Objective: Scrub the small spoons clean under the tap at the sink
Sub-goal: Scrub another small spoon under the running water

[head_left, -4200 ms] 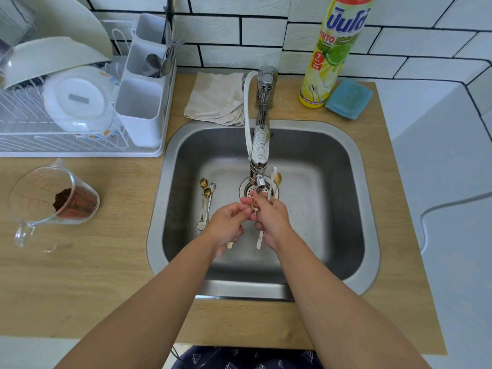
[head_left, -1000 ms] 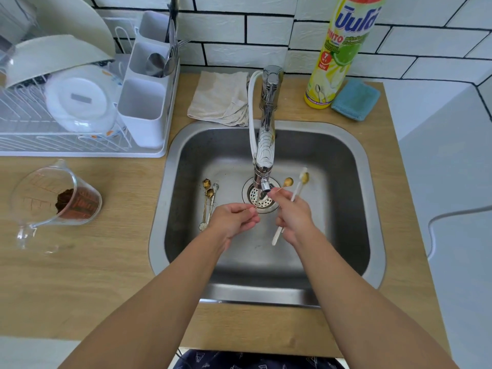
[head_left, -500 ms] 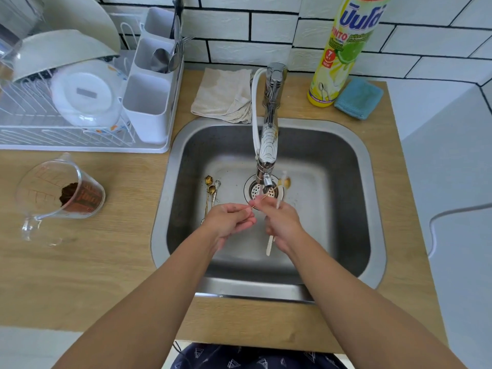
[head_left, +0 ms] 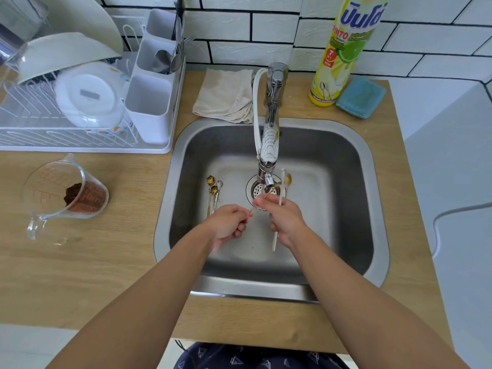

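In the steel sink [head_left: 346,161], my right hand [head_left: 286,222] grips a white-handled spoon [head_left: 281,195], its gold bowl pointing up beside the tap nozzle [head_left: 269,180]. A thin gold spoon [head_left: 275,185] lies slanted under the nozzle. My right fingertips hold its stem, and my left hand [head_left: 227,225] pinches the end of its handle. Both hands hover just in front of the drain [head_left: 255,191]. Three more small spoons [head_left: 213,194], gold and silver, lie side by side on the sink floor to the left of the drain.
A beige cloth [head_left: 226,94] lies behind the sink, with a yellow dish-soap bottle [head_left: 338,57] and a blue sponge [head_left: 360,98] at the back right. A white dish rack [head_left: 80,139] with a cutlery holder [head_left: 151,102] stands left. A glass measuring jug [head_left: 64,193] holds brown grounds.
My right hand has swung the white-handled spoon from a rightward tilt to nearly upright by the nozzle. The gold spoon's bowl is now under the tap, and both hands have closed together.
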Available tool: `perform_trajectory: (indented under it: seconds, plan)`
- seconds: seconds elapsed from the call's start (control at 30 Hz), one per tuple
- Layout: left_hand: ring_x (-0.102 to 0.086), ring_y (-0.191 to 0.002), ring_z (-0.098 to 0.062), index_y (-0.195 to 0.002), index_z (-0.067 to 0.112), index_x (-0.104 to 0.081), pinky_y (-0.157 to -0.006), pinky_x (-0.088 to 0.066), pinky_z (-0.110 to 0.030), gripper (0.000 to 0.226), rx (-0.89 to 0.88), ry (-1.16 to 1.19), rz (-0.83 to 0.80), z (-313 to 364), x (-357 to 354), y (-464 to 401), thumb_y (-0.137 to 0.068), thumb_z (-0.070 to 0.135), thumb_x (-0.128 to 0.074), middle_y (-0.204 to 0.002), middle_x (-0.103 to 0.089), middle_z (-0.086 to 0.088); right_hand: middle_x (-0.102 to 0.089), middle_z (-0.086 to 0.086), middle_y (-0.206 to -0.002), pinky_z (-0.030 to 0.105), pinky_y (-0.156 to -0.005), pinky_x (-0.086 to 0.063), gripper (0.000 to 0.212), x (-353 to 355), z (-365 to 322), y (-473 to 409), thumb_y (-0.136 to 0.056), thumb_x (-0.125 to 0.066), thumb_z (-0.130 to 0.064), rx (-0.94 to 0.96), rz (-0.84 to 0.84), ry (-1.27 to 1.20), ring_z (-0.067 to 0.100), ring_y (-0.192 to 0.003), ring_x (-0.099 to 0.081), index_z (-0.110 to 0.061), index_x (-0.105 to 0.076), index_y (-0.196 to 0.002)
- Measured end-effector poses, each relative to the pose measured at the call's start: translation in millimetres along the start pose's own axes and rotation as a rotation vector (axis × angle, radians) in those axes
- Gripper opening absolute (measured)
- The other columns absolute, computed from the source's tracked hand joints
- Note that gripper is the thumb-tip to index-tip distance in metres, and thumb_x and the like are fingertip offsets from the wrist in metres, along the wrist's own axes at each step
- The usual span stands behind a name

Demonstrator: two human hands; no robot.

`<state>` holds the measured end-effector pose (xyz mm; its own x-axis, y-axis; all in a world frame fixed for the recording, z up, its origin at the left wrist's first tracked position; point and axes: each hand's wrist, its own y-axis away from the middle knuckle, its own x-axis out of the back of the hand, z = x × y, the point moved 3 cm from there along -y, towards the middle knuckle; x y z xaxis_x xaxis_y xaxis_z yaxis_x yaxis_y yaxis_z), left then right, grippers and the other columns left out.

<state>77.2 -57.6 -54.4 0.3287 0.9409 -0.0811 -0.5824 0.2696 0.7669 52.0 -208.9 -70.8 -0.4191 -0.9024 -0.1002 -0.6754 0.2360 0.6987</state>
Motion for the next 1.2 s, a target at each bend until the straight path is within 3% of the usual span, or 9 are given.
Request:
perform_trajectory:
  seconds: [0.13, 0.3, 0.4, 0.5, 0.7, 0.83, 0.97, 1.1, 1.2]
  plan:
    - [-0.032, -0.048, -0.009, -0.095, 0.010, -0.056, -0.046, -0.025, -0.022, 0.021, 0.014, -0.173, -0.041, 1, -8, 10, -0.100, 0.013, -0.037, -0.068, -0.042, 0.000, -0.072, -0.004, -0.074, 0.019, -0.035, -0.021, 0.015, 4, 1, -6, -0.090, -0.078, -0.020, -0.009, 0.066, -0.120, 0.006, -0.039, -0.023, -0.006, -0.079, -0.097]
    - [-0.026, -0.048, -0.010, -0.086, 0.014, -0.048, -0.046, -0.019, -0.025, 0.024, -0.056, -0.194, 0.003, 6, -13, 14, -0.103, 0.016, -0.031, -0.065, -0.034, 0.001, -0.055, -0.004, -0.055, 0.020, -0.037, -0.021, 0.004, -13, 16, 4, -0.085, -0.083, -0.019, -0.044, -0.057, 0.023, 0.006, -0.039, -0.027, -0.015, -0.081, -0.085]
    - [-0.028, -0.052, -0.012, -0.087, 0.013, -0.049, -0.049, -0.021, -0.026, 0.022, -0.070, -0.234, 0.037, 4, -8, 16, -0.101, 0.015, -0.033, -0.070, -0.037, -0.001, -0.066, -0.003, -0.063, 0.020, -0.035, -0.023, 0.006, -1, 0, -7, -0.082, -0.084, -0.015, -0.022, 0.070, -0.059, 0.005, -0.036, -0.028, -0.013, -0.079, -0.080]
    - [-0.028, -0.054, -0.013, -0.090, 0.012, -0.050, -0.050, -0.023, -0.027, 0.021, -0.037, -0.258, 0.029, 3, -2, 18, -0.101, 0.017, -0.032, -0.072, -0.038, -0.002, -0.072, -0.002, -0.072, 0.020, -0.034, -0.022, 0.011, 12, -9, -16, -0.084, -0.082, -0.012, -0.030, 0.156, -0.215, 0.005, -0.035, -0.026, -0.010, -0.075, -0.093]
    - [-0.019, -0.046, -0.011, -0.081, 0.019, -0.043, -0.046, -0.015, -0.026, 0.027, 0.024, -0.034, -0.035, 5, -9, 24, -0.105, 0.027, -0.032, -0.057, -0.028, 0.005, -0.057, -0.003, -0.062, 0.019, -0.035, -0.022, 0.021, -18, 15, 3, -0.081, -0.086, -0.015, -0.089, -0.148, -0.019, 0.004, -0.038, -0.029, -0.015, -0.076, -0.100]
    - [-0.022, -0.045, -0.011, -0.092, 0.014, -0.047, -0.046, -0.017, -0.026, 0.023, -0.037, -0.094, -0.079, 5, -8, 30, -0.106, 0.024, -0.031, -0.055, -0.042, 0.002, -0.078, 0.002, -0.090, 0.019, -0.035, -0.022, 0.007, -12, 5, 0, -0.090, -0.078, -0.020, -0.098, -0.111, -0.033, 0.004, -0.037, -0.028, -0.014, -0.075, -0.088]
    - [-0.023, -0.046, -0.013, -0.095, 0.010, -0.051, -0.046, -0.020, -0.026, 0.027, -0.051, -0.230, -0.090, 4, -2, 30, -0.106, 0.027, -0.033, -0.065, -0.058, -0.005, -0.080, 0.005, -0.100, 0.018, -0.034, -0.020, 0.014, 4, -4, -12, -0.097, -0.071, -0.023, -0.091, 0.052, -0.190, 0.003, -0.035, -0.024, -0.010, -0.068, -0.100]
    - [-0.036, -0.049, -0.013, -0.097, 0.010, -0.052, -0.046, -0.028, -0.024, 0.028, 0.047, -0.357, -0.112, -1, 8, 28, -0.106, 0.029, -0.034, -0.087, -0.077, -0.008, -0.080, 0.003, -0.094, 0.019, -0.035, -0.022, 0.006, 4, -6, -11, -0.098, -0.069, -0.022, -0.014, 0.035, -0.091, 0.003, -0.034, -0.028, -0.019, -0.064, -0.099]
    - [-0.047, -0.055, -0.013, -0.095, 0.009, -0.057, -0.047, -0.034, -0.022, 0.029, 0.168, -0.443, -0.056, -4, 20, 26, -0.105, 0.027, -0.037, -0.091, -0.072, -0.009, -0.079, -0.011, -0.080, 0.018, -0.047, -0.037, 0.012, -7, -6, -6, -0.094, -0.074, -0.026, 0.100, 0.065, 0.070, -0.003, -0.044, -0.054, -0.023, -0.069, -0.084]
